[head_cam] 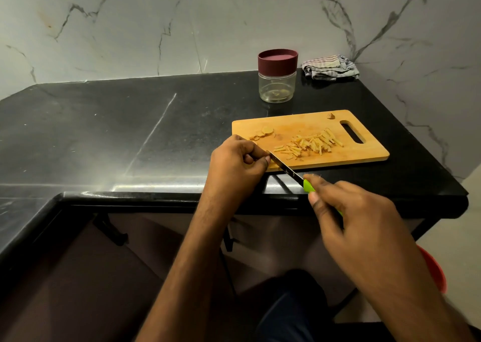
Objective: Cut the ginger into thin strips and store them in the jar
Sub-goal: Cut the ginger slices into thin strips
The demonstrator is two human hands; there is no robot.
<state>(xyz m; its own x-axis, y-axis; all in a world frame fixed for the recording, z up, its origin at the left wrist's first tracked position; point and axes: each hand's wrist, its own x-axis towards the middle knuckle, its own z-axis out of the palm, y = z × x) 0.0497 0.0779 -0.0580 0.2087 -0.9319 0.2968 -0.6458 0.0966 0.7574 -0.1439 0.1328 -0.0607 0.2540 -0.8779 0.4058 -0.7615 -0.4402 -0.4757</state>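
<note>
Right hand (346, 209) gripped green-handled knife (289, 172) | left hand (238, 163) pinched blade tip at cutting board (364, 156) edge | ginger strips (311, 143) piled mid-board, few slices (263, 132) uncut | jar (277, 86) beyond, lidded, nearly empty: storing pending.

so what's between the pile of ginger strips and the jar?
Head view: only bare cutting board and a strip of black countertop lie between the ginger strips and the jar. The ginger stub sits off to the right.
</note>
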